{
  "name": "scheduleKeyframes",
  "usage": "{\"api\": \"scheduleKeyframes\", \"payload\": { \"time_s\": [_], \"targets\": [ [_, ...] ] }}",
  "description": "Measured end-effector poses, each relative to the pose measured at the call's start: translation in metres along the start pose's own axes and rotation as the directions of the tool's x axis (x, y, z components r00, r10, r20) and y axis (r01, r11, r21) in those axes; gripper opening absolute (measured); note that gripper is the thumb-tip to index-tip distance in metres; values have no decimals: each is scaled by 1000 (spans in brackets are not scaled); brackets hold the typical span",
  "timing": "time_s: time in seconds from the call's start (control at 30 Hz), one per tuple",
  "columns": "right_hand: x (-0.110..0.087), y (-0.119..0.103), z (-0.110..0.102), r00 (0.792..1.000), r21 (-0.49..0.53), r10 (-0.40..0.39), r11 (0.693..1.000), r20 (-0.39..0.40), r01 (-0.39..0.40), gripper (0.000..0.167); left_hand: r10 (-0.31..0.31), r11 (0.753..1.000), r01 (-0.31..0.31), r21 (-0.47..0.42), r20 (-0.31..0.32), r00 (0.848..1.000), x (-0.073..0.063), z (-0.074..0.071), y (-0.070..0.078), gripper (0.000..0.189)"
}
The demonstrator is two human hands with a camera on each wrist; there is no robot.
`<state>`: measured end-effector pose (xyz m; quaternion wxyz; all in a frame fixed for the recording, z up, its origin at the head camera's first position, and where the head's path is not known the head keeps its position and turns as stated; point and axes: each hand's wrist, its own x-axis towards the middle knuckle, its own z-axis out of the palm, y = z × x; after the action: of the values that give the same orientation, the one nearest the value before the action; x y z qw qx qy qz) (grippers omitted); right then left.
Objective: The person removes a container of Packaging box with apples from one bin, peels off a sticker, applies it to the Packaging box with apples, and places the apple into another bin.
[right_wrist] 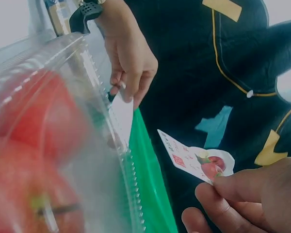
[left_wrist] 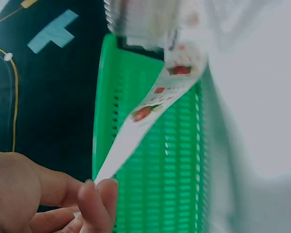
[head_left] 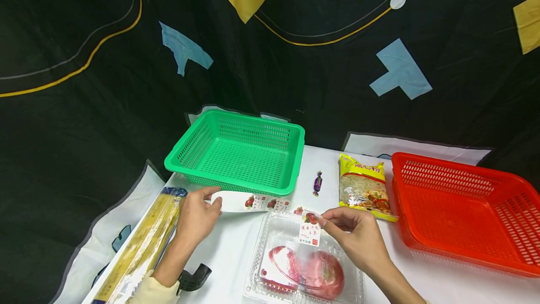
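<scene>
My left hand (head_left: 195,217) pinches the blank end of a strip of label stickers (head_left: 234,201), which stretches rightward past the green basket's front. Apple pictures and red print run along the strip. Between thumb and fingertips, my right hand (head_left: 360,238) holds a single apple label sticker (right_wrist: 186,160), apart from the strip in the right wrist view. Below that sticker sits a clear plastic clamshell box (head_left: 257,266), its lid down over red apples (head_left: 326,273). In the left wrist view, the strip's far end is blurred near the box.
Behind the left hand stands a green basket (head_left: 242,184); a red basket (head_left: 464,252) is at the right. Between them lie a purple-wrapped candy (head_left: 318,183) and a yellow pasta bag (head_left: 364,186). A long yellow package (head_left: 145,243) lies along the table's left edge. A dark curtain hangs behind.
</scene>
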<state>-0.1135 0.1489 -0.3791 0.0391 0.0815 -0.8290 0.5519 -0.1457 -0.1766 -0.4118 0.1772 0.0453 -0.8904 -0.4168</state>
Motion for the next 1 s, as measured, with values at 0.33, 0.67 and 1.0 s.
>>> {"api": "scheduleKeyframes", "payload": {
  "time_s": [0.33, 0.67, 1.0],
  "targets": [
    [-11, 19, -12, 998, -7, 61, 998, -19, -61, 11, 50, 985, -41, 165, -55, 997, 7, 8, -20, 23],
    [-22, 23, -16, 993, -1, 119, 993, -1, -119, 13, 95, 979, -84, 184, -54, 994, 12, 20, -35, 22],
    [-34, 19, -10, 997, -112, 45, 992, -58, -51, 20, 104, 976, -98, 192, -21, 994, 16, 29, -43, 37]
  ]
}}
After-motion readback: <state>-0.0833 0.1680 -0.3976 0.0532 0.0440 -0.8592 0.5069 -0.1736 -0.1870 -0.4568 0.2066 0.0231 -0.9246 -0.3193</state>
